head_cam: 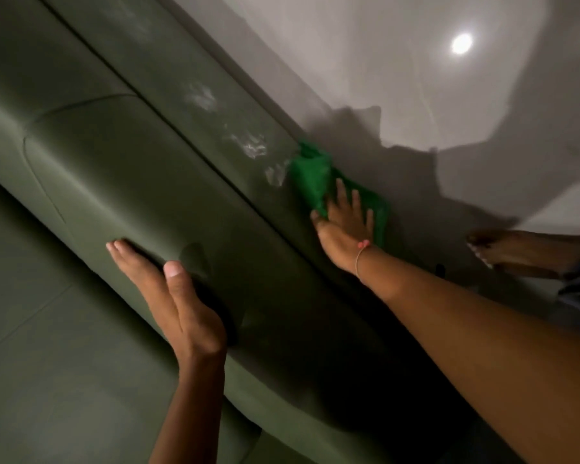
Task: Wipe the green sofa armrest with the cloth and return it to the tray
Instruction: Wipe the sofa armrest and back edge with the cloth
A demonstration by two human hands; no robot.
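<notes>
The green sofa armrest (pixel 195 135) runs diagonally from the upper left to the lower right, with pale smears along its top. A bright green cloth (pixel 310 177) lies on the armrest's outer edge. My right hand (pixel 344 222) presses flat on the cloth, fingers spread, a thin bracelet on the wrist. My left hand (pixel 168 289) rests flat against the inner side of the armrest, fingers straight, with nothing in it. No tray is in view.
The sofa seat cushion (pixel 41 329) fills the lower left. A glossy pale floor (pixel 416 78) with a lamp reflection lies beyond the armrest. A bare foot (pixel 523 252) stands on the floor at the right.
</notes>
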